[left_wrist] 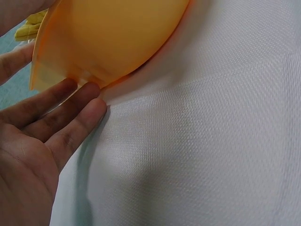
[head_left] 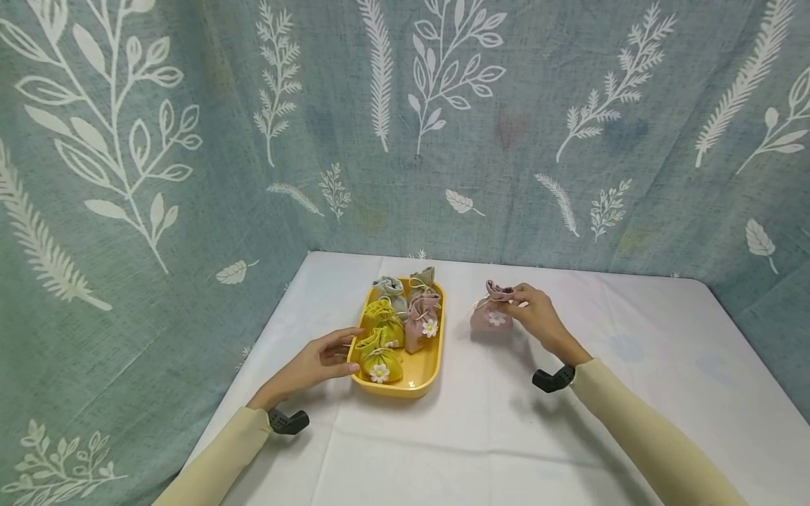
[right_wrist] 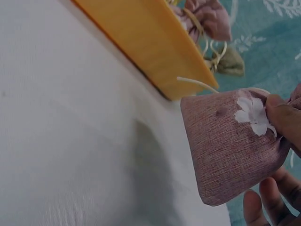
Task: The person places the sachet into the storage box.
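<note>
A pink drawstring pouch (head_left: 491, 320) with a white flower hangs from my right hand (head_left: 538, 315), which pinches it near its gathered neck. In the right wrist view the same pouch (right_wrist: 230, 146) shows its full side, held a little off the white cloth. My left hand (head_left: 323, 362) rests on the left wall of a yellow tray (head_left: 420, 386), fingertips touching its outside in the left wrist view. Inside the tray lie two yellow-green pouches (head_left: 382, 358), another pink pouch (head_left: 420, 323), a grey pouch (head_left: 391, 289) and an olive pouch (head_left: 422, 280).
A white cloth (head_left: 455, 450) covers the table. Behind and to the left hangs a blue-green curtain (head_left: 405, 176) with white leaf prints. Each wrist wears a black strap device, the right one (head_left: 553, 379) and the left one (head_left: 289, 422).
</note>
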Motion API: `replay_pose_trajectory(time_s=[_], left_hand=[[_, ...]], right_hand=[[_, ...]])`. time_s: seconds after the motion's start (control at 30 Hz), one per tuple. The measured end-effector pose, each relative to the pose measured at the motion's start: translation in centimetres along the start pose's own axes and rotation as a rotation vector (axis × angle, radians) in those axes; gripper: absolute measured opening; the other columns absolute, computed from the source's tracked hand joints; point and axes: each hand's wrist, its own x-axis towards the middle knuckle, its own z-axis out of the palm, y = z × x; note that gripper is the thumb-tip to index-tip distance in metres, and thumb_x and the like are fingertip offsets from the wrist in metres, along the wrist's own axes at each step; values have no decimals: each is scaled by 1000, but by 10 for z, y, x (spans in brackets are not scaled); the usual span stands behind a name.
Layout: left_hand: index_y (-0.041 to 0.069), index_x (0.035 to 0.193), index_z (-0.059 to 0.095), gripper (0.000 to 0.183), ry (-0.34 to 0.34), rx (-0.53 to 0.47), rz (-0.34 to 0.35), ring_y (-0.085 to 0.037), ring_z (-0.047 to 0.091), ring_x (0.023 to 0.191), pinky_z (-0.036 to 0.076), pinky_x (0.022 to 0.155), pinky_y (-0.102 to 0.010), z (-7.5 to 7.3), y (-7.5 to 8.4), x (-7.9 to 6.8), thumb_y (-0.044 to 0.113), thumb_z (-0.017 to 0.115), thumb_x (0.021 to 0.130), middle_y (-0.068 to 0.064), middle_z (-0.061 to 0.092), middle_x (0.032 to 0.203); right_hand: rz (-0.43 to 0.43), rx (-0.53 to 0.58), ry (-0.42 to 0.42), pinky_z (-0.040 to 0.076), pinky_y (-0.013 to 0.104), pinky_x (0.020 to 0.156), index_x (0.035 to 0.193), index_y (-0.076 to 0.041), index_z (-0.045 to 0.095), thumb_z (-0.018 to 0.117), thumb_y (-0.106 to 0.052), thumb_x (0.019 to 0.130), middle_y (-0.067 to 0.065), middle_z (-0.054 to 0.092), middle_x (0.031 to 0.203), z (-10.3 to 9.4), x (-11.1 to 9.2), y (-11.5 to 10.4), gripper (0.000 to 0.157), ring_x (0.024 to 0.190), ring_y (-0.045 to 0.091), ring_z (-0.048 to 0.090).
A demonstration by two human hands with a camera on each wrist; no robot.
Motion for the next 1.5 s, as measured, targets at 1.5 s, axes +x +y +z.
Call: replay_pose_trajectory(time_s=[1.5], left_hand=[[33,151,49,67,-3,11,-13,-25,56,130,50,109,-36,-1,-1,0,30,80,93,4,50,153]], right_hand=[[-259,39,-321,53,37,82,107,-17,82,81,-15,90,4,72,126,70,-5,-93,17,108,19,62]])
